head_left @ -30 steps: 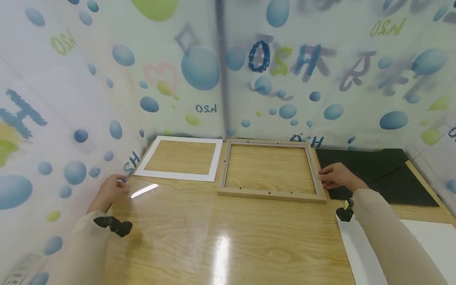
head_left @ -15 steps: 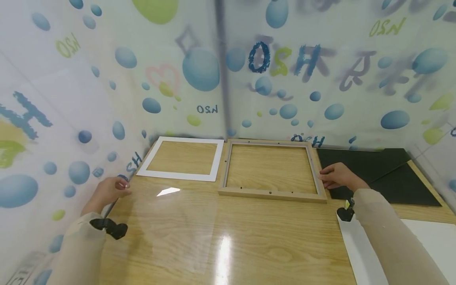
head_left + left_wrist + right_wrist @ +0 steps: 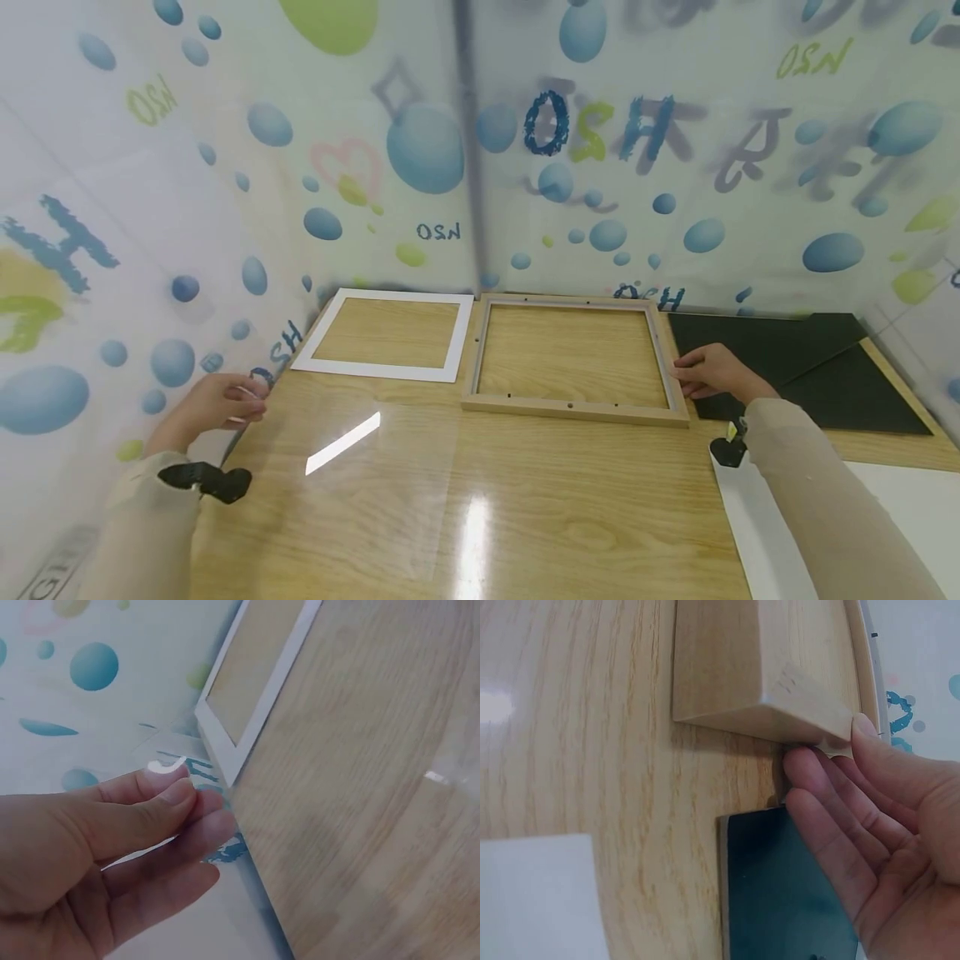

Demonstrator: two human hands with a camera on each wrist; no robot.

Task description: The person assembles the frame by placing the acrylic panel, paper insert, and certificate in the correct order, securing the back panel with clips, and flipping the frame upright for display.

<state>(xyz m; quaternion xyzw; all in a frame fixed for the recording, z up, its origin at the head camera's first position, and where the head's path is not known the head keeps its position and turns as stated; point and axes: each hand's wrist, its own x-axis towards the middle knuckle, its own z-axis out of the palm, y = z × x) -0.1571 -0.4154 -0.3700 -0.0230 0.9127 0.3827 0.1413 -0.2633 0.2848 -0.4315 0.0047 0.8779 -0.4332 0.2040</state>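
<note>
A clear plastic-like sheet (image 3: 397, 487), see-through and marked by a bright glare, hangs over or lies on the table's left part; how far it stands off the wood I cannot tell. My left hand (image 3: 212, 408) pinches its left edge between thumb and fingers, as the left wrist view shows up close. A light wooden picture frame (image 3: 573, 412) with small dark dots lies at the back middle. At its right side, my right hand (image 3: 712, 372) grips the rail, with the thumb (image 3: 866, 727) on top and curled fingers (image 3: 806, 771) against the outer face.
A white mat board (image 3: 375, 369) with a window opening lies left of the frame. Right of it rests a black backing board (image 3: 832, 392) with a flap. White sheets (image 3: 911, 508) lie at the front right. Printed curtains (image 3: 420, 150) border the table (image 3: 600, 508).
My left hand has moved a little left with the clear sheet's edge, and the glare on the sheet has shifted. The right hand stays on the picture frame.
</note>
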